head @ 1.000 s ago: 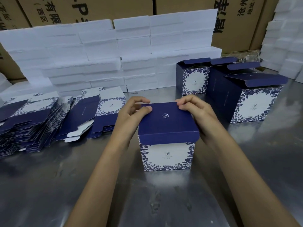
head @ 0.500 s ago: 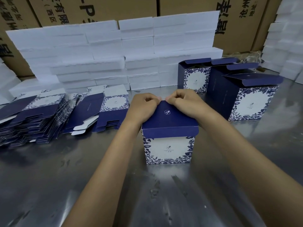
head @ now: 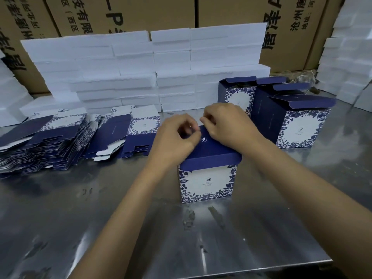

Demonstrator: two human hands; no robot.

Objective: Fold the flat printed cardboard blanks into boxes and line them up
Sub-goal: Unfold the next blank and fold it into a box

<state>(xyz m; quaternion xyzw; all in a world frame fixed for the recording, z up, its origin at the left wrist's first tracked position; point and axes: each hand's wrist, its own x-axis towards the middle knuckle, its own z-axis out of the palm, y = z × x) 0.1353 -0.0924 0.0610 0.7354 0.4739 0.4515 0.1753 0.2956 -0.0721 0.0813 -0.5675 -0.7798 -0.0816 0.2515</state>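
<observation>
A blue-and-white printed box (head: 207,182) stands upright on the steel table (head: 80,218), its dark blue lid flap folded down over the top. My left hand (head: 177,137) and my right hand (head: 227,125) sit curled at the far edge of that lid, fingertips hidden behind it, seemingly pinching the flap. Folded boxes (head: 298,125) with lids open stand in a row at the right, one more box (head: 237,95) behind them. Flat printed blanks (head: 40,143) lie stacked at the left, with a smaller pile (head: 128,135) beside them.
White foam slabs (head: 141,71) are stacked along the back of the table and more foam (head: 348,57) rises at the right. Brown shipping cartons (head: 124,15) form the wall behind. The table's near edge (head: 261,266) runs across the lower right.
Both hands moved from the lid's side corners toward its far middle edge and curled together there. The lid now lies lower over the box. The view shifted slightly.
</observation>
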